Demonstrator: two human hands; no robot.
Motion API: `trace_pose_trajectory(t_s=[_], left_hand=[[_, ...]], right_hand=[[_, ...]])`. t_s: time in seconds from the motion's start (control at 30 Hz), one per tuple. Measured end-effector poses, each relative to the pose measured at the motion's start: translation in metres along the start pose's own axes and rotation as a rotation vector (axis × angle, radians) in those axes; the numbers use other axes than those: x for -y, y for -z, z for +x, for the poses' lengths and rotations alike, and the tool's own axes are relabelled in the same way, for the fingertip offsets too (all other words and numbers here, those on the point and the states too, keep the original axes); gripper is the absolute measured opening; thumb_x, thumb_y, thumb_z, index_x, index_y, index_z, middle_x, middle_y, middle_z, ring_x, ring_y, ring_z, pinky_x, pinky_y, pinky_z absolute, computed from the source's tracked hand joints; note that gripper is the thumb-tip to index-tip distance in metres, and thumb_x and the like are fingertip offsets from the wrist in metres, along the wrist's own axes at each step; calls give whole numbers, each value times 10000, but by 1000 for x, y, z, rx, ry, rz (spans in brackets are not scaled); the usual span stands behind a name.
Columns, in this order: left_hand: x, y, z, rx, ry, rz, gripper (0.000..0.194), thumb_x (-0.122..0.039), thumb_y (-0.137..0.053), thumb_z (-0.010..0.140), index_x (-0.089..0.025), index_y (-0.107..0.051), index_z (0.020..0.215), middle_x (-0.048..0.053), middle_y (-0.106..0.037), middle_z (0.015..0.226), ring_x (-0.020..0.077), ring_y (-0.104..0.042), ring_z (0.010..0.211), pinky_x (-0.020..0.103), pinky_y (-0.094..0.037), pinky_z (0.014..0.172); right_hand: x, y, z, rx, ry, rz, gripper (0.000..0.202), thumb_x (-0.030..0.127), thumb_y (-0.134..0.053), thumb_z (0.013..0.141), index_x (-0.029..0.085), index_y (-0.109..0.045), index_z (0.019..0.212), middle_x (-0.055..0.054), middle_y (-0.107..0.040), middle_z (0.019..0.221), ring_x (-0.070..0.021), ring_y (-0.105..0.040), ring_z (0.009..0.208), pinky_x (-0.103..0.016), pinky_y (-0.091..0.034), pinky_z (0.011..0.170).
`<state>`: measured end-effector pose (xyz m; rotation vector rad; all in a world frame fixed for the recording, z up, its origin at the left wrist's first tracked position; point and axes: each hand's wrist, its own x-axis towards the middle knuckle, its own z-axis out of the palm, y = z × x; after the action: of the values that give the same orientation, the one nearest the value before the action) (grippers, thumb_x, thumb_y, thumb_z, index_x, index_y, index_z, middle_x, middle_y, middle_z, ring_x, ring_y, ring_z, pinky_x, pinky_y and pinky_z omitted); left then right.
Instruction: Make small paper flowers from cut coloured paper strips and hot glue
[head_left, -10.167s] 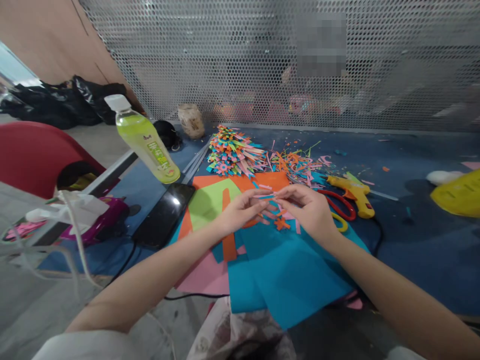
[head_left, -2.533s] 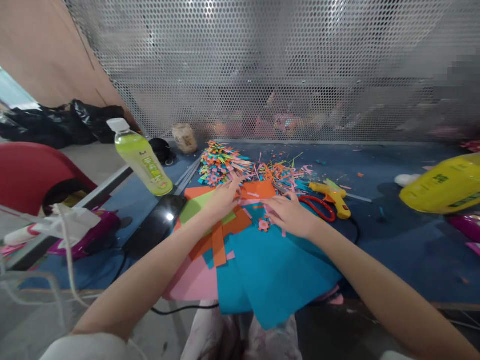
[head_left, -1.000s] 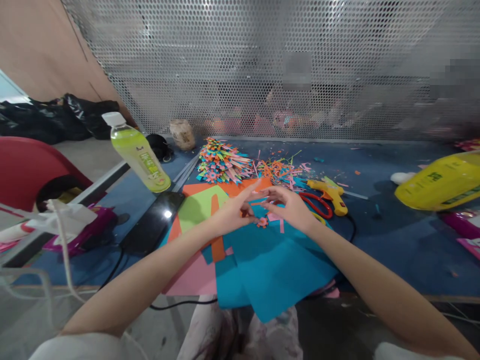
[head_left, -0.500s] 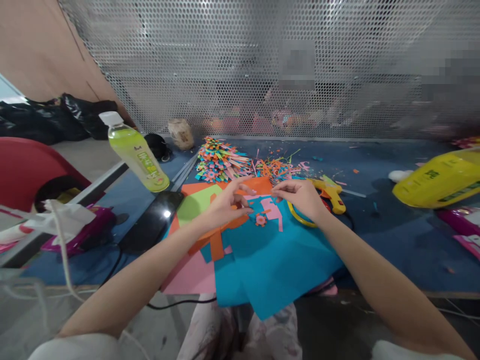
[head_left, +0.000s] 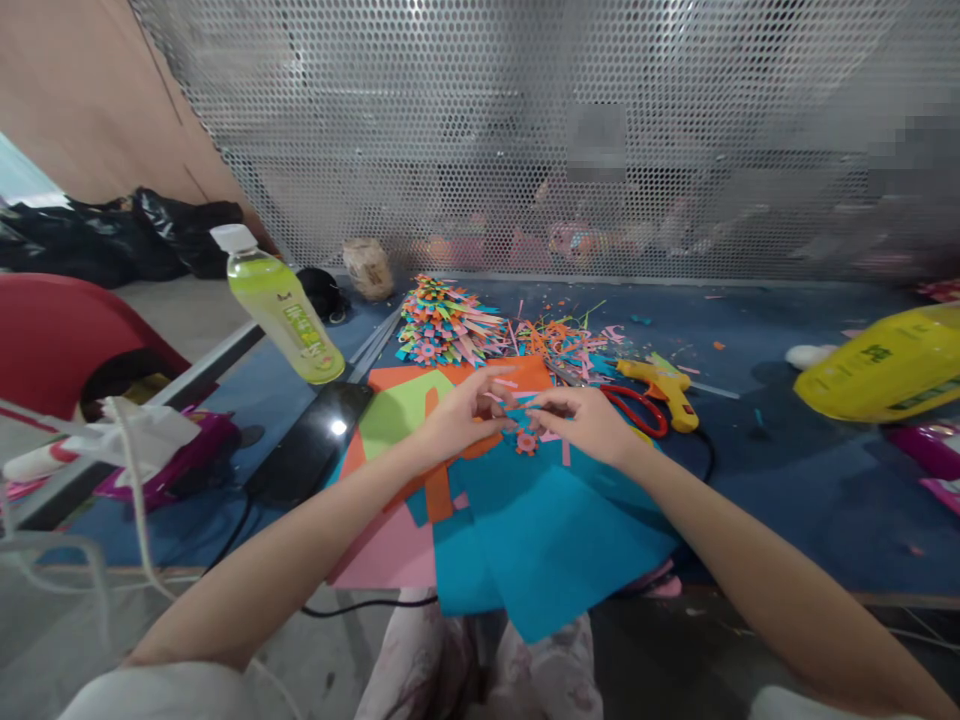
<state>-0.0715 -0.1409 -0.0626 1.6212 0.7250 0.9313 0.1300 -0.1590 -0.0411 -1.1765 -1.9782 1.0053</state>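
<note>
"Blue strip: location, hold?"

"Just beyond the pink-orange flower, toward twelve o'clock; pinched in right hand at three, with left hand curled at nine, contact not discernible."

"Likely handling?"

"Probably light, limp, easily creased; not slippery. Best held by the very ends, lightly."

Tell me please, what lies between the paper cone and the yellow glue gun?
In the head view, a pile of coloured paper strips lies there, with the red-handled scissors just in front of it.
</note>
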Motion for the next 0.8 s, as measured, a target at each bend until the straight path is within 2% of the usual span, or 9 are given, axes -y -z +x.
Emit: trace_pose_trajectory(t_s=[0.1, 0.2, 0.33, 0.43, 0.5, 0.6, 0.7, 0.8], left_hand=[[1, 2, 2, -36, 1, 10, 521, -176, -719, 684, -184, -522, 1167, -8, -645, 737, 110, -622, 663, 242, -502, 656], [-1, 3, 2, -59, 17, -29, 467, -226, -723, 688, -171, -552, 1119, 2, -660, 735, 119, -626, 658, 251, -500, 644], [-2, 4, 3, -83, 32, -73, 405, -215, -722, 679, -161, -582, 1055, 1, -654, 717, 116, -624, 665, 249, -494, 660], [1, 7, 5, -154, 62, -47, 343, -241, -720, 686, -153, -611, 999, -7, -632, 695, 97, -595, 615, 222, -464, 600], [3, 8, 7, -202, 87, -37, 317, -277, -725, 681, -151, -632, 957, -21, -609, 678, 83, -567, 571, 217, -452, 568], [5, 10, 9, -245, 123, -58, 288, -325, -743, 652, -154, -648, 863, -29, -608, 649, 82, -557, 551, 217, -453, 556], [6, 11, 9, -257, 149, -67, 265, -356, -744, 644, -158, -654, 794, -11, -646, 658, 98, -576, 584, 219, -458, 567], [7, 11, 9, -272, 164, -73, 256, -368, -740, 652, -161, -664, 782, -5, -659, 672, 98, -573, 579, 220, -452, 568]], right_hand=[[-1, 3, 1, -46, 15, -35, 204, 336, -549, 799, 170, -650, 736, -40, -687, 700, -153, -625, 587, -276, -494, 570], [-1, 7, 2, -84, 36, -25, 199, 332, -548, 795, 172, -642, 725, -46, -689, 704, -156, -633, 606, -274, -495, 589], [2, 19, 3, -149, 28, 8, 218, 358, -526, 803, 173, -635, 765, -45, -680, 698, -151, -628, 591, -276, -492, 602], [6, 32, 0, -220, -2, -276, 230, 345, -477, 833, 182, -630, 779, -40, -662, 695, -163, -623, 640, -285, -473, 638], [6, 38, -4, -245, -112, -626, 215, 311, -461, 836, 178, -624, 793, -66, -664, 756, -203, -626, 739, -313, -459, 682], [1, 43, -10, -177, -388, -1045, 261, 286, -503, 804, 111, -611, 966, -185, -637, 1007, -317, -595, 951, -385, -448, 747], [-9, 44, -12, -74, -565, -1128, 402, 247, -553, 764, 24, -558, 1098, -289, -565, 1128, -396, -553, 1038, -437, -447, 764], [-17, 45, -11, -23, -564, -1071, 334, 196, -588, 733, 65, -590, 1040, -268, -609, 1046, -373, -593, 963, -419, -459, 732]])
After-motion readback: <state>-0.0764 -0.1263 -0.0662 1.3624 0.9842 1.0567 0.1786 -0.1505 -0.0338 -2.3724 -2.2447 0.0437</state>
